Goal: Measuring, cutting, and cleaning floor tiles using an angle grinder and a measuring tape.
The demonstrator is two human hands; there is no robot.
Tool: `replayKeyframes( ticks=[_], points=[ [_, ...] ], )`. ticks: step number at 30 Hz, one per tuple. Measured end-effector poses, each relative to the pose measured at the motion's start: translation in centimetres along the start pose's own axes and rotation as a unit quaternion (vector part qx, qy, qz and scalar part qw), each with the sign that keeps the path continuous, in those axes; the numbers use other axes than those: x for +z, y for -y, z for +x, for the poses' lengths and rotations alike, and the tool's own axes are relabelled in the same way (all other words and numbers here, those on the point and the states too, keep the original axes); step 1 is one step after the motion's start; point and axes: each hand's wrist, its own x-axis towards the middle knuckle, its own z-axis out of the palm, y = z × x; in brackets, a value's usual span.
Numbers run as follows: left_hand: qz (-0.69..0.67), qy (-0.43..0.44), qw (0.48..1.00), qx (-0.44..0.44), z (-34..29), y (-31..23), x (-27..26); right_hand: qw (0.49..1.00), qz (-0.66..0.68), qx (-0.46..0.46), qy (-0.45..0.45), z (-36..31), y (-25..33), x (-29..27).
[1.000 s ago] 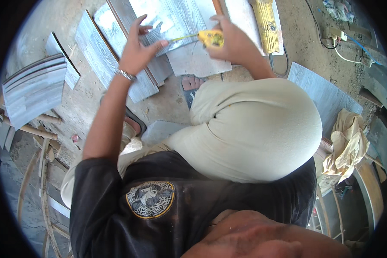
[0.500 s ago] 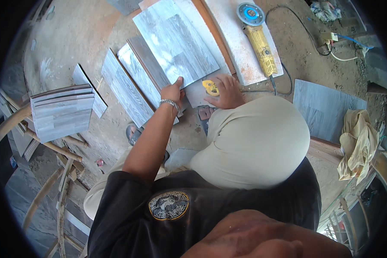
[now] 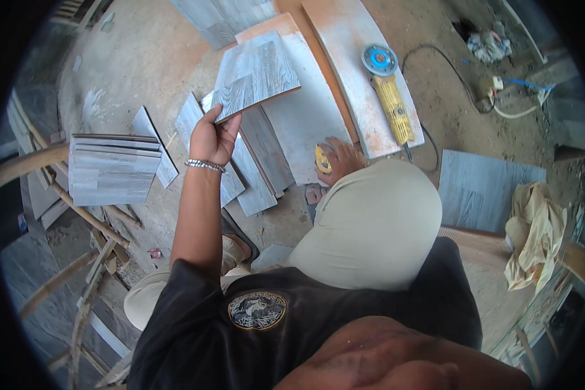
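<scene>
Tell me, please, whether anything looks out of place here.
Two things, perhaps: crumpled plastic lies on the ground at upper right like litter, and a tan cloth sits bunched, not folded, by the right-hand planks.

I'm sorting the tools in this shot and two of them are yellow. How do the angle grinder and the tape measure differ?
The angle grinder is long, with a blue disc at one end; the tape measure is smaller and compact.
The angle grinder lies untouched on a pale slab, while the tape measure is in the right hand, which partly covers it.
Both have yellow bodies.
</scene>
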Motion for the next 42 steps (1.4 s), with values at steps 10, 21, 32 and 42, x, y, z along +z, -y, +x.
replayKeyframes(
  ticks=[10,21,32,42],
  points=[
    [-0.046,0.038,0.997,0.040,-0.4,-3.6,3.2,0.999,0.037,-0.023,-0.027,-0.4,-0.6,1.6],
    [-0.044,0.035,0.998,0.033,-1.7,-3.0,3.2,0.999,0.031,-0.012,-0.004,-0.3,-0.1,1.2],
    [-0.039,0.034,0.999,-0.004,-2.2,-1.5,2.5,0.998,0.049,-0.031,0.014,-0.4,0.8,-0.9],
    [-0.026,0.021,0.999,-0.011,-1.6,-0.8,1.7,0.998,0.014,-0.012,0.055,-0.3,0.9,-1.2]
  ],
)
